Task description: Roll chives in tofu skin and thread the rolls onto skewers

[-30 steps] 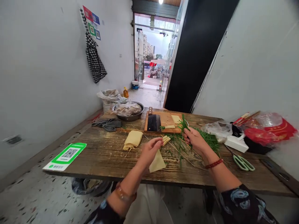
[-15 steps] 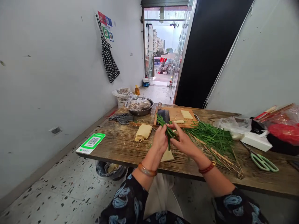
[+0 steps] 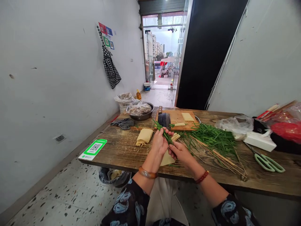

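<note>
My left hand (image 3: 159, 142) is closed around a small bunch of green chives (image 3: 157, 125) above the table's front part. At the lower end of the bunch, the fingers of my right hand (image 3: 182, 153) are closed on the same chives. Beneath my hands lies a pale yellow sheet, like tofu skin (image 3: 168, 159), partly hidden by them. Just behind my right hand are several pale rolls (image 3: 175, 137). A folded stack of the same yellow sheets (image 3: 145, 136) sits left of my hands. To the right spreads a loose pile of chives (image 3: 213, 138).
A cleaver (image 3: 164, 119) lies on the wooden cutting board (image 3: 176, 116), with a roll and more sheets. Thin wooden skewers (image 3: 228, 162) and green-handled scissors (image 3: 268, 162) lie right. A metal basin (image 3: 150, 113) holds a plastic bag; a QR-code sign (image 3: 93, 148) stands at the left edge.
My right hand has moved down to the lower end of the chives and closed on it; its fingers were spread more before. The view has tilted slightly up.
</note>
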The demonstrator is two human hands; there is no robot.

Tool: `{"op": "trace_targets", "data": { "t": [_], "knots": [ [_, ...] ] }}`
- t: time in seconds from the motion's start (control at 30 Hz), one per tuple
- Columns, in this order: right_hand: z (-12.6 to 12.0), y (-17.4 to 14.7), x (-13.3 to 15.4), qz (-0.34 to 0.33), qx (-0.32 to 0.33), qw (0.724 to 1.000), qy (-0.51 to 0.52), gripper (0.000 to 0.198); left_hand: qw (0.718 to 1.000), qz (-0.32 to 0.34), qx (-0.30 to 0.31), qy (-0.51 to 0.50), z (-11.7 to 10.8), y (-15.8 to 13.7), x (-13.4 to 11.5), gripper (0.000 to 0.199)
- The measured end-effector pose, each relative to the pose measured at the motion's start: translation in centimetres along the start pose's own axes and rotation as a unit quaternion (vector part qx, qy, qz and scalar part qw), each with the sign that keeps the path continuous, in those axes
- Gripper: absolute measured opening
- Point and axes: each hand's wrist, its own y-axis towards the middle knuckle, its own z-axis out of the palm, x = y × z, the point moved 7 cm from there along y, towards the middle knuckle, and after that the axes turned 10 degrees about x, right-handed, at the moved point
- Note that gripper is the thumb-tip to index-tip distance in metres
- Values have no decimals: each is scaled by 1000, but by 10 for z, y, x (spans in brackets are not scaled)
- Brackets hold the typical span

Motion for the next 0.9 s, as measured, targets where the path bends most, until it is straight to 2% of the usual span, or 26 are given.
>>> {"op": "trace_targets", "data": {
  "t": [0.07, 0.13, 0.2, 0.3, 0.4, 0.5, 0.57, 0.63, 0.7, 0.77, 0.83, 0.9],
  "knots": [
    [-2, 0, -4, -1, 1, 999, -49, 34, 1000, -5, 8, 9, -2, 0, -3, 10],
    [-8, -4, 4, -27, -10, 987, -158, 30, 999, 2, 17, 42, -6, 0, -6, 10],
    [-13, -11, 21, -66, -26, 951, -300, 28, 995, 8, 26, 100, -10, 0, -7, 15],
    [-14, -19, 48, -90, -37, 878, -468, 25, 976, -12, 46, 211, -14, 0, -2, 24],
    [-12, -21, 63, -71, -50, 826, -558, 18, 951, -49, 87, 294, -14, -2, 11, 28],
    [-10, -18, 66, -49, -74, 782, -617, 12, 924, -80, 133, 350, -11, -8, 23, 24],
    [-11, -17, 63, -36, -92, 774, -625, 11, 892, -91, 159, 413, -11, -12, 27, 21],
    [-14, -19, 63, -34, -100, 790, -604, 13, 853, -86, 176, 483, -13, -14, 25, 22],
    [-18, -23, 70, -62, -101, 808, -577, 12, 818, -72, 191, 537, -14, -15, 20, 24],
    [-21, -26, 83, -122, -99, 810, -565, 15, 790, -69, 210, 571, -15, -14, 15, 25],
    [-25, -26, 93, -177, -82, 799, -568, 27, 773, -80, 235, 584, -14, -16, 11, 27],
    [-28, -20, 90, -203, -30, 801, -563, 32, 772, -95, 255, 574, -12, -19, 8, 31]
  ]
}}
